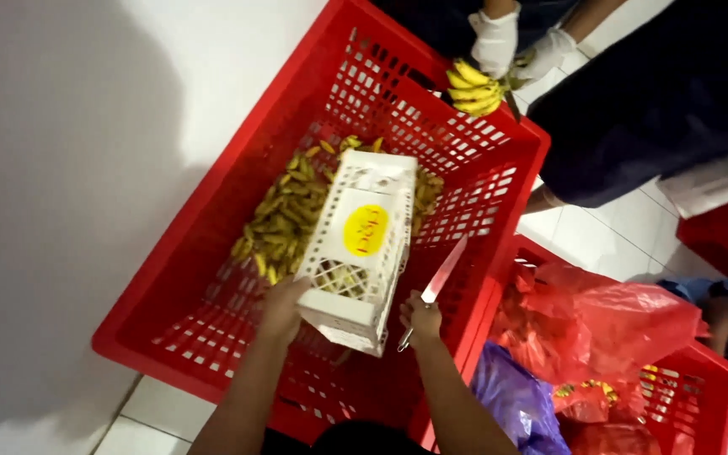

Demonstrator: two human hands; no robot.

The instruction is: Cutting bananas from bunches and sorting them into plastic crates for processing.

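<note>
My left hand (pixel 282 308) grips the near left edge of a white perforated plastic basket (pixel 359 246) with a yellow round sticker. The basket is tipped forward over a large red crate (pixel 212 253). Small yellow-green bananas (pixel 284 221) lie piled in the crate's far half, under the basket's mouth. My right hand (pixel 422 318) presses against the basket's right side while holding a knife (pixel 441 274), its blade pointing up and to the right.
Another person in white gloves (pixel 495 40) holds a bunch of yellow bananas (pixel 475 88) beyond the crate's far corner. A second red crate (pixel 701 379) at right holds red and purple plastic bags (pixel 600 324). White tiled floor and a white wall surround them.
</note>
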